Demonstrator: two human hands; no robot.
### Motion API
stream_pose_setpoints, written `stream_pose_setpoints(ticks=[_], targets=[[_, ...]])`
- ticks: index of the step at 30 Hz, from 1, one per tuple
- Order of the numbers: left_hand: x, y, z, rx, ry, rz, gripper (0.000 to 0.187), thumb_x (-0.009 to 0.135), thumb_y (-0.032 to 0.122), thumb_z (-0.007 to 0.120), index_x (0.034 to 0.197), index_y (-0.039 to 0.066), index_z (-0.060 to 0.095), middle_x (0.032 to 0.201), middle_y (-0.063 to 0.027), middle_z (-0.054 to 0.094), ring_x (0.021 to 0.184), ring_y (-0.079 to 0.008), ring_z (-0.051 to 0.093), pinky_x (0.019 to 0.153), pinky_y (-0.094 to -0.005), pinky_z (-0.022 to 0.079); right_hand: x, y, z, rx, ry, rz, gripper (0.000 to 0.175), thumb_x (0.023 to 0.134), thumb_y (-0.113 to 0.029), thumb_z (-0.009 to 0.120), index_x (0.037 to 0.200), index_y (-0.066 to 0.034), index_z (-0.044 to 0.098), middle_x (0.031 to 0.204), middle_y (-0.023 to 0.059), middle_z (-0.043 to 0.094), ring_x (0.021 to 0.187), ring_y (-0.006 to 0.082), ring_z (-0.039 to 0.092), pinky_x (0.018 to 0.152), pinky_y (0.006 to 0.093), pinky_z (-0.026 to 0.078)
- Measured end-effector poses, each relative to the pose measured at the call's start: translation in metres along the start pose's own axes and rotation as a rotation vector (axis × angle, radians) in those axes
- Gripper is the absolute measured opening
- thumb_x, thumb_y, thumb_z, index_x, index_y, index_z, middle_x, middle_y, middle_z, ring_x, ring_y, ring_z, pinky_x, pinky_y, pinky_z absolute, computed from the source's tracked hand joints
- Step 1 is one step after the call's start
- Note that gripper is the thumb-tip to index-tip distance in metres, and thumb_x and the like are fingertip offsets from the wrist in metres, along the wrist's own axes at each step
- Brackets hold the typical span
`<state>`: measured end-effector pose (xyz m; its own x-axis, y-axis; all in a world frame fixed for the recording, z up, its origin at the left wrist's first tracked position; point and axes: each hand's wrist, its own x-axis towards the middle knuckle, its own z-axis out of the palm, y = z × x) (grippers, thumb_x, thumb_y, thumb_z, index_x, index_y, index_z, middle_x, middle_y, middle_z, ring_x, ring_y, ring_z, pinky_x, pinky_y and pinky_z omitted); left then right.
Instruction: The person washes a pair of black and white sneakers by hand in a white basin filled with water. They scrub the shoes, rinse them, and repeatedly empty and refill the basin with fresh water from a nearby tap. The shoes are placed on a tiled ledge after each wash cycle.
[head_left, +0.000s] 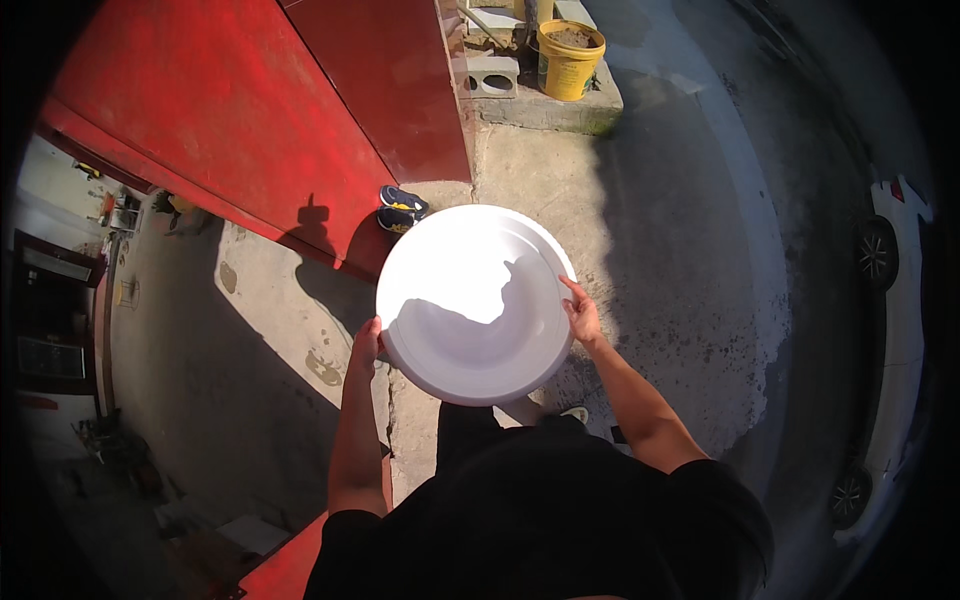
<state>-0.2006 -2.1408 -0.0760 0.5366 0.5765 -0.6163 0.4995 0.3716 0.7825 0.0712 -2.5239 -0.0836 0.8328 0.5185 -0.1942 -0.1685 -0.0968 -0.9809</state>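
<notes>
A round white basin (480, 360) is held out in front of my body, its wide rim facing up. Bright sunlight covers its upper left part, and a shadow falls over the rest; I see nothing inside it. My left hand (367, 343) grips the rim at the left side. On the right side my right hand (582, 311) holds the rim, its fingers spread along the edge. A pair of dark sneakers (401, 208) with yellow parts lies just past the basin, beside a red metal door.
The red door (225, 112) stands at the upper left. A yellow bucket of soil (571, 64) and a hollow concrete block (491, 77) rest on a concrete ledge (540, 112) ahead. A white car (900, 322) is at the far right. Clutter (120, 450) lies at lower left.
</notes>
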Motion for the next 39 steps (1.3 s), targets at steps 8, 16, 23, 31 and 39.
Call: stream_pose_setpoints(ticks=[8, 16, 23, 31, 39], targets=[[-0.149, 0.031, -0.219, -0.541, 0.704, 0.333, 0.016, 0.080, 0.001, 0.064, 0.093, 0.005, 0.057, 0.085, -0.0040, 0.063, 0.076, -0.0130, 0.059, 0.071, -0.0298, 0.051, 0.086, -0.049, 0.334, -0.426, -0.723, -0.393, 0.069, 0.083, -0.004, 0.060, 0.146, -0.0169, 0.036, 0.125, 0.0144, 0.055, 0.088, 0.0132, 0.060, 0.077, 0.0273, 0.049], [-0.173, 0.029, -0.305, -0.613, 1.171, 0.506, 0.032, 0.063, -0.013, 0.052, 0.089, 0.007, 0.056, 0.081, -0.0003, 0.058, 0.076, -0.0125, 0.057, 0.075, -0.0270, 0.046, 0.164, -0.098, 0.466, -0.843, -1.299, -0.241, 0.081, 0.079, -0.027, 0.071, 0.149, -0.0203, 0.030, 0.120, 0.0183, 0.055, 0.086, 0.0249, 0.066, 0.079, 0.0354, 0.052], [-0.155, 0.109, -0.327, -0.230, 1.871, 0.479, 0.056, 0.063, -0.020, 0.059, 0.115, -0.002, 0.047, 0.106, -0.0046, 0.048, 0.098, -0.0138, 0.050, 0.093, -0.0234, 0.038, 0.215, -0.112, 0.594, -1.062, -1.717, -0.467, 0.061, 0.080, -0.033, 0.067, 0.135, -0.0113, 0.051, 0.109, 0.0174, 0.065, 0.100, 0.0315, 0.064, 0.084, 0.0400, 0.051], [-0.102, 0.125, -0.462, 0.086, 2.105, 0.328, 0.047, 0.064, -0.011, 0.066, 0.108, -0.002, 0.052, 0.114, -0.0103, 0.047, 0.099, -0.0236, 0.047, 0.088, -0.0331, 0.041, 0.190, -0.128, 0.755, -0.831, -1.949, -0.232, 0.051, 0.090, -0.024, 0.063, 0.138, -0.0128, 0.048, 0.105, 0.0109, 0.067, 0.085, 0.0193, 0.067, 0.078, 0.0325, 0.052], [0.010, 0.124, -0.742, -0.111, 1.708, 0.455, 0.023, 0.075, -0.002, 0.073, 0.090, -0.004, 0.056, 0.108, -0.0142, 0.060, 0.098, -0.0226, 0.058, 0.092, -0.0351, 0.045, 0.214, -0.122, 1.018, -0.766, -1.412, -0.403, 0.050, 0.086, -0.023, 0.065, 0.134, -0.0136, 0.052, 0.107, 0.0097, 0.063, 0.084, 0.0229, 0.066, 0.076, 0.0338, 0.052]])
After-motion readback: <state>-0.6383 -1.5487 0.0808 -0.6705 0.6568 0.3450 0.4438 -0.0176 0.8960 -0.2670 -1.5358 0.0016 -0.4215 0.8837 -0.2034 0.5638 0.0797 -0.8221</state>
